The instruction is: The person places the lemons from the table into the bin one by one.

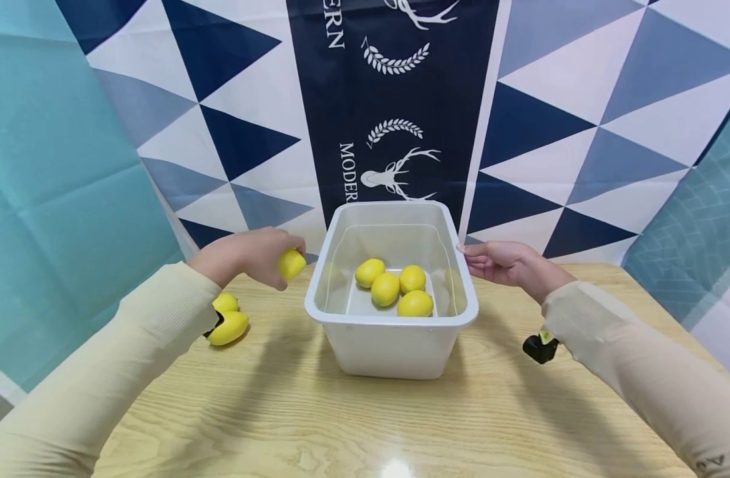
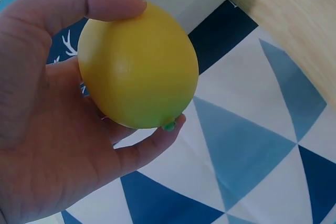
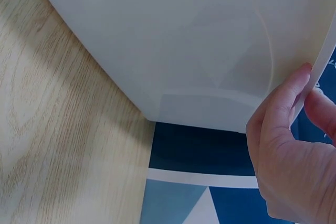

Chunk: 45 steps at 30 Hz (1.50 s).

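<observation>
A yellow lemon with a green tip is held in my left hand, thumb on one side and fingers around the other. That hand is raised just left of a white plastic bin. Several lemons lie on the bin's floor. With thumb and fingers, my right hand pinches the bin's right rim; the right wrist view shows the fingers against the outer wall and the thumb at the rim's other side.
Two more lemons lie on the wooden table under the left forearm. Patterned blue and white cloth hangs right behind the bin. A small black device hangs at the right wrist.
</observation>
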Motion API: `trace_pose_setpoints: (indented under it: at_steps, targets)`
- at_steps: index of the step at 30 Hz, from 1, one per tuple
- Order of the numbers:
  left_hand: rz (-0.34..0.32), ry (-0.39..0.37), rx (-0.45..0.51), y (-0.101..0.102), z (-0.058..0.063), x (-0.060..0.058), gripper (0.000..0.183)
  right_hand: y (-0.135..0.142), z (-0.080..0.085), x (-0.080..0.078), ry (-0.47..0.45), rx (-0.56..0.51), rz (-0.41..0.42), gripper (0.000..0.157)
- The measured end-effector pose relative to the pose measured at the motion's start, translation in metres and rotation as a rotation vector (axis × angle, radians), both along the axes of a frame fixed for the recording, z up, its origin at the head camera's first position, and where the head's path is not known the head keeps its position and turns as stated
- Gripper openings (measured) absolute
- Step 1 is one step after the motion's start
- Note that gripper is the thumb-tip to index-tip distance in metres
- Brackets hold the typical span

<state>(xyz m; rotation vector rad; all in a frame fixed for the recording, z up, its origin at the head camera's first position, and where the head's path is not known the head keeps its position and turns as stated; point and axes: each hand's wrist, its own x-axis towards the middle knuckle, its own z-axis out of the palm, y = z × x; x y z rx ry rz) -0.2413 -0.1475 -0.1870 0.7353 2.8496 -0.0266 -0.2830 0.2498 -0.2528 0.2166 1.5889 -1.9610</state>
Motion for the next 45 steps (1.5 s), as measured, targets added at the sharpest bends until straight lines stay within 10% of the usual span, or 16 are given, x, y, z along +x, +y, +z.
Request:
trace_pose_setpoints:
  at_steps: [33, 45]
  targets:
    - [-0.097, -0.021, 0.014, 0.080, 0.033, -0.009, 0.048, 0.002, 0.000, 0.002, -0.015, -0.019, -0.032, 0.017]
    - [-0.181, -0.021, 0.017, 0.106, 0.022, -0.017, 0.049, 0.001, -0.001, 0.003, 0.005, -0.002, -0.016, 0.020]
